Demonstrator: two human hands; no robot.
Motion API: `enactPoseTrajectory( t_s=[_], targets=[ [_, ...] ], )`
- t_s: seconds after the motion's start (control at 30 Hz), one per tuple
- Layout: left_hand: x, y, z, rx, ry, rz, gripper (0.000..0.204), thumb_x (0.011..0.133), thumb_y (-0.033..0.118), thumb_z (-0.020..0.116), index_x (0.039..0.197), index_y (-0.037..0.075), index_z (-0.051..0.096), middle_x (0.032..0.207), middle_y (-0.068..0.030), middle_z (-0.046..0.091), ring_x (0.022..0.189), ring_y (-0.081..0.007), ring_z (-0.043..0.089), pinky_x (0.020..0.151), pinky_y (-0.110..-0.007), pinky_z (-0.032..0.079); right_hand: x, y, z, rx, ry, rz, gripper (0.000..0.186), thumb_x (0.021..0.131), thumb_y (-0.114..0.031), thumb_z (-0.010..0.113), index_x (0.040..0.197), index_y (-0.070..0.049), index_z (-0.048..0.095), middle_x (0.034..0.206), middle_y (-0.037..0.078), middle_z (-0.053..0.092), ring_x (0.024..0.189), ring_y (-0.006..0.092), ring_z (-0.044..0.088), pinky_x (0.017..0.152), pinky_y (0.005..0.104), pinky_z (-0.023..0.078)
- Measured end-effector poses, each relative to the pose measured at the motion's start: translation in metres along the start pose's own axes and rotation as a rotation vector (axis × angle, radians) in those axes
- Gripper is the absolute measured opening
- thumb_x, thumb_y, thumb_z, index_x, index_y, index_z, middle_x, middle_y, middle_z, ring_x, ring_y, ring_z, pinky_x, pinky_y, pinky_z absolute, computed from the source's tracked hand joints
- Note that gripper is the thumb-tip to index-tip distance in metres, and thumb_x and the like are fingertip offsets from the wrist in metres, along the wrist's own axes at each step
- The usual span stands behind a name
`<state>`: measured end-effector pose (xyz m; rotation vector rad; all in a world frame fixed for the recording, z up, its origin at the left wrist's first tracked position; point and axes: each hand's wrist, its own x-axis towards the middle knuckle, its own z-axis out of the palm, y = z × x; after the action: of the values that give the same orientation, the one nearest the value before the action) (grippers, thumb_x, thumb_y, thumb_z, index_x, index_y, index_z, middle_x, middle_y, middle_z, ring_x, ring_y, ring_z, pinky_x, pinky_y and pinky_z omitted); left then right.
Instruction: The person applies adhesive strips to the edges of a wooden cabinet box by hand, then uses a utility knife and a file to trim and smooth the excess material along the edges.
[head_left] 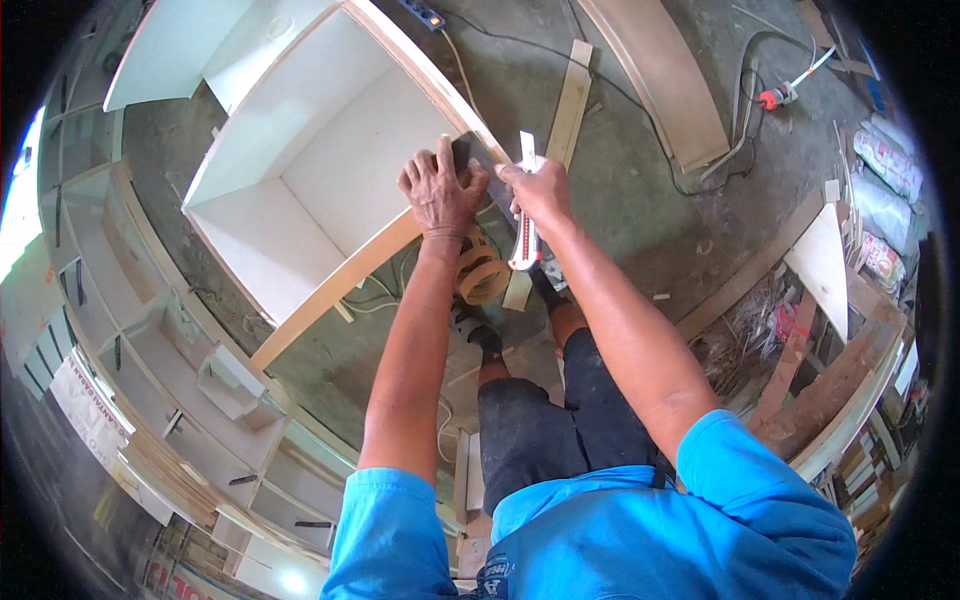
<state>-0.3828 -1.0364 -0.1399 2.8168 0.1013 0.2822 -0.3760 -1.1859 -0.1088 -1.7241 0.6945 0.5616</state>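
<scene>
A white open-fronted cabinet box lies in front of me, with a light wood-coloured edge along its near side. My left hand is at the box's right corner, its fingers curled over the edge and its thumb against a dark flat strip. What lies under those fingers is partly hidden. In my right hand is a white and red utility knife, gripped beside the strip and close to my left thumb. Below my hands is a yellowish-brown coil of banding.
A long curved-looking brown panel and a narrow board lie on the floor ahead. Cables and a power strip are near them. Cabinet frames line the left; wood scraps and filled sacks sit at right.
</scene>
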Motion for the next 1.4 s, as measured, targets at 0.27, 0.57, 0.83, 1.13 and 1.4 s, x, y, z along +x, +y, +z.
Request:
enactPoseTrajectory(
  t_s=[0.27, 0.57, 0.83, 1.13, 1.4],
  targets=[
    [0.018, 0.002, -0.042, -0.058, -0.105, -0.182, 0.038, 0.077, 0.041, 0.067, 0.086, 0.005, 0.058, 0.09, -0.0134, 0.055, 0.093, -0.0324, 0.052, 0.085, -0.046, 0.038, -0.003, -0.007, 0.024, -0.2, 0.257, -0.192, 0.018, 0.077, -0.015, 0.066, 0.077, 0.003, 0.067, 0.073, 0.023, 0.069, 0.072, 0.0391, 0.07, 0.067, 0.0455, 0.056],
    [-0.08, -0.048, -0.157, -0.035, 0.031, -0.394, 0.042, 0.083, 0.043, 0.066, 0.077, 0.002, 0.054, 0.084, -0.0154, 0.056, 0.085, -0.0356, 0.055, 0.081, -0.048, 0.041, -0.012, -0.119, -0.05, 0.403, -0.164, -0.263, 0.033, 0.074, -0.02, 0.081, 0.09, -0.003, 0.058, 0.064, 0.003, 0.056, 0.043, 0.011, 0.053, 0.038, 0.028, 0.047],
    [-0.219, -0.029, -0.275, -0.066, -0.284, -1.103, 0.061, 0.088, 0.058, 0.055, 0.086, -0.002, 0.068, 0.087, -0.0238, 0.069, 0.086, -0.0416, 0.064, 0.08, -0.049, 0.048, -0.049, -0.171, -0.288, 0.316, 0.44, -0.366, 0.025, 0.086, -0.019, 0.074, 0.089, 0.0, 0.059, 0.072, 0.006, 0.061, 0.046, 0.0118, 0.054, 0.039, 0.0272, 0.043],
    [-0.242, -0.008, -0.315, -0.608, -0.428, -1.053, 0.064, 0.088, 0.056, 0.055, 0.093, -0.005, 0.074, 0.085, -0.0165, 0.07, 0.084, -0.0236, 0.063, 0.081, -0.039, 0.047, -0.203, 0.006, -0.385, 0.376, 0.841, -0.319, 0.05, 0.08, -0.015, 0.072, 0.124, -0.007, 0.049, 0.065, 0.002, 0.052, 0.04, 0.0128, 0.046, 0.035, 0.0298, 0.039],
    [-0.232, -0.073, -0.324, -0.703, -0.619, -0.79, 0.071, 0.088, 0.067, 0.055, 0.094, -0.002, 0.072, 0.09, -0.0143, 0.069, 0.085, -0.0226, 0.064, 0.078, -0.037, 0.049, -0.398, 0.2, -0.29, 0.695, 0.544, 0.06, 0.032, 0.088, -0.044, 0.069, 0.074, -0.021, 0.053, 0.055, -0.007, 0.046, 0.041, 0.0093, 0.043, 0.037, 0.0264, 0.034]
  ],
)
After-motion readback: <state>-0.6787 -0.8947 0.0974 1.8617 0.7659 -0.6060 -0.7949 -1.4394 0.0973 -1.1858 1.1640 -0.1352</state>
